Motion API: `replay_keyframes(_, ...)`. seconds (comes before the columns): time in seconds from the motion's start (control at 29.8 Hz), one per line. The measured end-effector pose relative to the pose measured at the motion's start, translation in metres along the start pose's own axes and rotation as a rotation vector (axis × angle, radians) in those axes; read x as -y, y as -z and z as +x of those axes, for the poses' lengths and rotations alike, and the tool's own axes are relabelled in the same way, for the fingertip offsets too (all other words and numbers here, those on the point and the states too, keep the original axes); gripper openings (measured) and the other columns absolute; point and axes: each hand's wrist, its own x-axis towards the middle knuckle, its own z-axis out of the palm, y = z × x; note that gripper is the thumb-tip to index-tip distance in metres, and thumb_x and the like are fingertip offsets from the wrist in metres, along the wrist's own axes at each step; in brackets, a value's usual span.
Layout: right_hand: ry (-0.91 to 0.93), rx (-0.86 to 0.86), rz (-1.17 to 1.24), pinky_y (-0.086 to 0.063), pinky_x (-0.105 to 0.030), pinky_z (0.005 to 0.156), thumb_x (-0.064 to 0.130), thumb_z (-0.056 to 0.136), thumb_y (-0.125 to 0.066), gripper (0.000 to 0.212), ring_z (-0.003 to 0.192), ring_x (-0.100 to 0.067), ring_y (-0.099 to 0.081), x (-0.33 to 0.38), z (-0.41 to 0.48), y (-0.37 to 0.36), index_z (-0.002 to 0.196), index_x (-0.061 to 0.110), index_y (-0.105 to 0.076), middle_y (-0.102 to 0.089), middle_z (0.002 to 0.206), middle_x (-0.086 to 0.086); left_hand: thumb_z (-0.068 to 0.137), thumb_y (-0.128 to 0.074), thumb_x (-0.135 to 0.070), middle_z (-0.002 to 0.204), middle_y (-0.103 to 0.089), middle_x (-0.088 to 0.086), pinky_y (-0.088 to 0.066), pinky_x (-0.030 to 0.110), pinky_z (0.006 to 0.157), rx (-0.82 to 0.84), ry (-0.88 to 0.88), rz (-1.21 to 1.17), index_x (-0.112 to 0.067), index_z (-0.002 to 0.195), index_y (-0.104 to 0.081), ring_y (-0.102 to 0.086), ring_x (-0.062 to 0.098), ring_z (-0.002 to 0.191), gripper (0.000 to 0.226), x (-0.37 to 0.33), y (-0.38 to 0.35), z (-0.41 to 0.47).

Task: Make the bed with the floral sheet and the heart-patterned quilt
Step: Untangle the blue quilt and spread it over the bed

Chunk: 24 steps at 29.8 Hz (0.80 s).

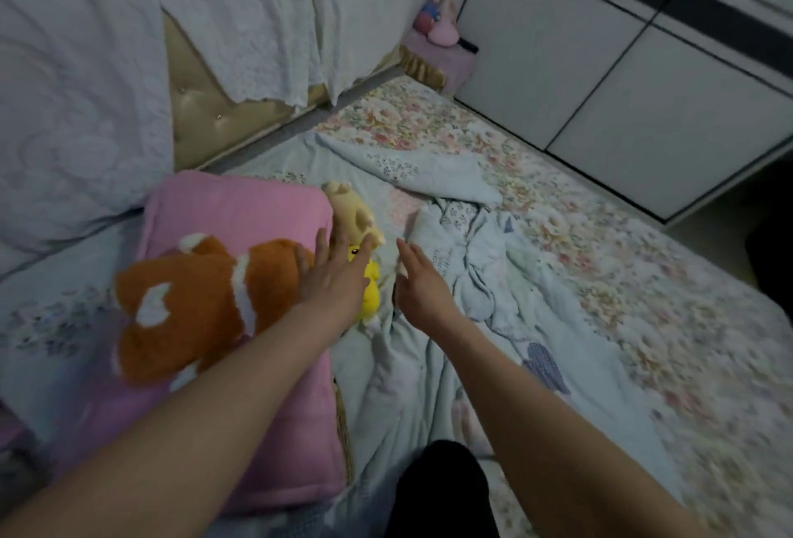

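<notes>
Evidently clearing toys comes first: the left hand (pixel 332 280), fingers straight, reaches over the yellow toy (pixel 370 286). The right hand (pixel 422 280), spread and empty, is above the crumpled quilt (pixel 476 280). The floral sheet (pixel 609 263) lies beyond it. Next, the toys need lifting aside.

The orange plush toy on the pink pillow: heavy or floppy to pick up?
Probably light for its size: the orange plush toy looks fluffy and stuffed. Likely soft and floppy at its limbs. Unlikely to roll, since it lies sprawled on the pink pillow.
</notes>
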Motion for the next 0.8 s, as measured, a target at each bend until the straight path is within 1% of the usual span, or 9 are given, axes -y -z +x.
replay_keyframes(0.07,-0.014,-0.011,-0.02,-0.026,-0.029,0.112,0.011,0.102,-0.041,0.059,0.149,-0.025,-0.019,0.0,-0.017,-0.004,0.157,0.017,-0.018,-0.017,0.162,-0.014,0.106,-0.032,-0.036,0.164,0.011,0.004,0.0,0.063,0.116,0.023,-0.037,-0.015,-0.036,0.155,0.003,0.012,0.036,0.149,0.061,-0.004,0.003,-0.013)
replay_keyframes(0.1,-0.07,-0.043,-0.008,-0.024,-0.028,0.113,0.009,0.102,-0.041,0.06,0.15,-0.024,-0.017,0.013,-0.043,-0.005,0.157,0.017,-0.018,-0.016,0.162,-0.013,0.106,-0.033,-0.034,0.164,0.013,0.003,0.0,0.063,0.115,0.014,-0.121,0.017,-0.037,0.155,0.004,0.013,0.037,0.149,0.062,-0.001,0.012,-0.032)
replay_keyframes(0.23,-0.126,-0.1,0.035,-0.016,-0.025,0.115,0.006,0.101,-0.041,0.062,0.15,-0.023,-0.014,0.024,-0.078,-0.02,0.157,0.016,-0.017,-0.016,0.163,-0.012,0.105,-0.039,-0.029,0.164,0.012,0.004,0.002,0.062,0.115,0.008,-0.221,0.068,-0.037,0.155,0.004,0.013,0.037,0.149,0.067,-0.003,0.008,-0.057)
replay_keyframes(0.3,-0.125,-0.122,0.052,-0.015,-0.024,0.115,0.004,0.1,-0.041,0.063,0.15,-0.022,-0.013,0.033,-0.086,-0.021,0.157,0.014,-0.017,-0.017,0.162,-0.012,0.106,-0.037,-0.029,0.164,0.013,0.005,0.004,0.062,0.115,0.027,-0.224,0.092,-0.035,0.156,0.004,0.014,0.037,0.149,0.065,-0.001,0.007,-0.065)
replay_keyframes(0.37,-0.138,-0.141,0.066,-0.017,-0.024,0.114,0.003,0.099,-0.042,0.065,0.15,-0.023,-0.012,0.039,-0.098,-0.024,0.157,0.014,-0.016,-0.017,0.162,-0.012,0.106,-0.035,-0.031,0.164,0.013,0.006,0.005,0.062,0.115,0.037,-0.239,0.081,-0.032,0.156,0.004,0.016,0.037,0.149,0.063,0.001,0.007,-0.074)
replay_keyframes(0.47,-0.224,-0.139,0.087,-0.021,-0.026,0.114,0.003,0.098,-0.044,0.068,0.151,-0.02,-0.009,0.032,-0.13,-0.026,0.157,0.02,-0.014,-0.013,0.163,-0.011,0.105,-0.036,-0.036,0.164,0.011,0.006,0.004,0.062,0.117,0.074,-0.305,0.097,-0.032,0.156,0.004,0.015,0.037,0.149,0.064,-0.012,-0.001,-0.094)
replay_keyframes(0.6,-0.312,-0.141,0.115,-0.019,-0.028,0.116,0.007,0.101,-0.043,0.064,0.15,-0.022,-0.013,0.024,-0.157,-0.026,0.157,0.02,-0.014,-0.013,0.163,-0.01,0.104,-0.036,-0.04,0.165,0.006,0.005,0.0,0.06,0.116,0.087,-0.373,0.14,-0.032,0.156,0.003,0.009,0.037,0.15,0.066,-0.028,-0.014,-0.106)
replay_keyframes(0.7,-0.337,-0.153,0.116,-0.02,-0.027,0.115,0.006,0.101,-0.042,0.063,0.15,-0.022,-0.013,0.018,-0.167,-0.026,0.157,0.019,-0.015,-0.012,0.164,-0.01,0.104,-0.039,-0.039,0.165,0.005,0.006,-0.003,0.061,0.116,0.092,-0.414,0.159,-0.032,0.156,0.002,0.006,0.037,0.15,0.067,-0.036,-0.023,-0.11)
replay_keyframes(0.8,-0.374,-0.147,0.113,-0.025,-0.029,0.113,0.004,0.101,-0.042,0.064,0.15,-0.023,-0.015,0.006,-0.189,-0.031,0.157,0.019,-0.015,-0.013,0.163,-0.011,0.103,-0.041,-0.038,0.165,0.005,0.006,-0.006,0.061,0.117,0.131,-0.444,0.19,-0.031,0.156,0.002,0.006,0.037,0.15,0.069,-0.044,-0.037,-0.12)
